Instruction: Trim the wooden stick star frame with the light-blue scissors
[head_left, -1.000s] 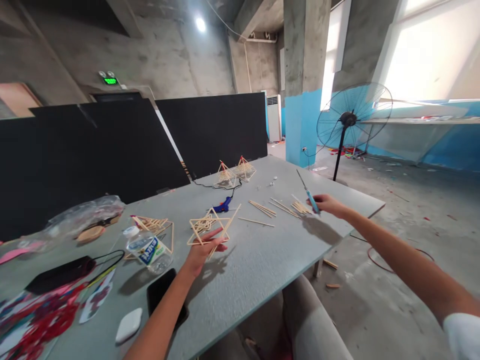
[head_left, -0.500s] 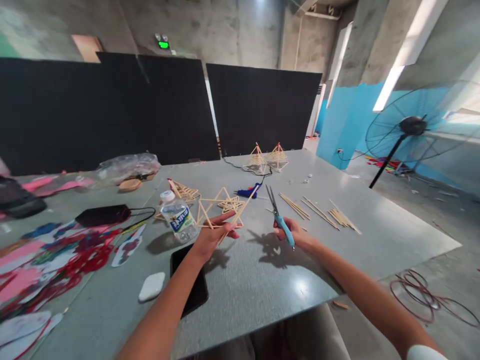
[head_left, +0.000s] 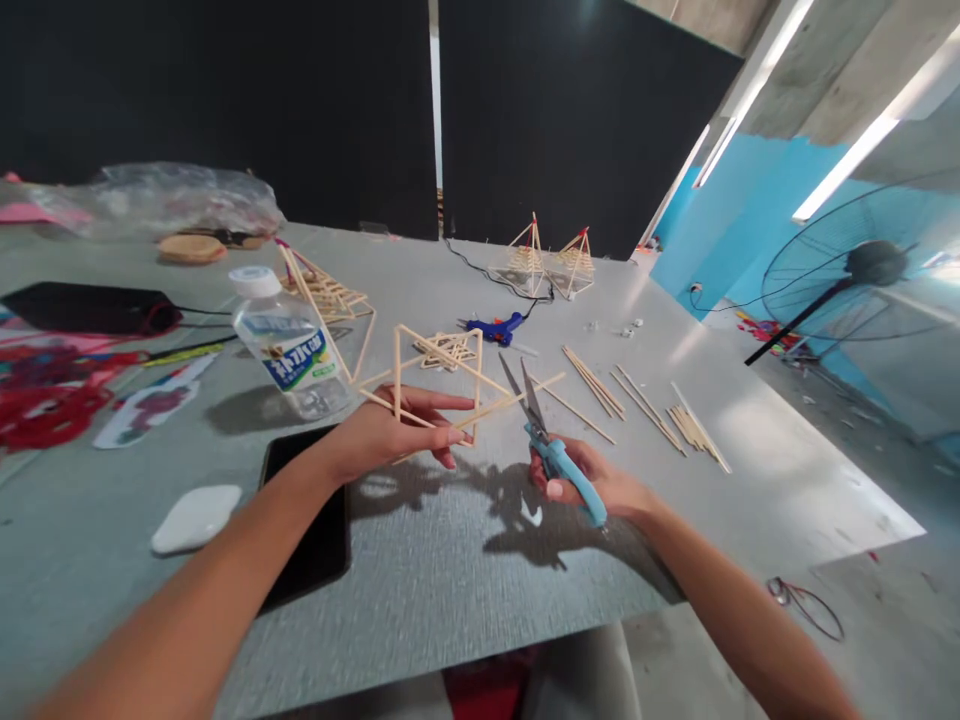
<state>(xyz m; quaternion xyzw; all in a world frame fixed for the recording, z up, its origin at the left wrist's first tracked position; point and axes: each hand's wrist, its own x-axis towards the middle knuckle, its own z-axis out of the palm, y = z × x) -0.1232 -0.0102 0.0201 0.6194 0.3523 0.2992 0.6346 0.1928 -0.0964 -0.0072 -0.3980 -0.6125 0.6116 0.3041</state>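
My left hand (head_left: 409, 425) grips a frame of thin wooden sticks (head_left: 439, 331), joined into triangles and held above the table. One stick of it points right, toward the scissors. In my right hand (head_left: 581, 475) are scissors (head_left: 559, 458) with light blue handles, their blades parted and pointing up and away, close to that stick's end. Beyond the frame lies a small stack of sticks (head_left: 448, 350), with a blue glue gun (head_left: 495, 328) just past it. Loose sticks (head_left: 592, 382) lie in bunches to the right of the scissors.
A labelled plastic bottle (head_left: 289, 345) stands left of my left hand, near a black phone (head_left: 319, 540) and a white case (head_left: 196, 518). Finished stick pyramids (head_left: 529, 262) stand at the back. Red cords (head_left: 67, 400) lie far left; a fan (head_left: 874, 262) is at right.
The view has tipped downward and moved closer. The scissors have opened wider and come nearer the stick frame, which has turned in my left hand so its stick now points right.
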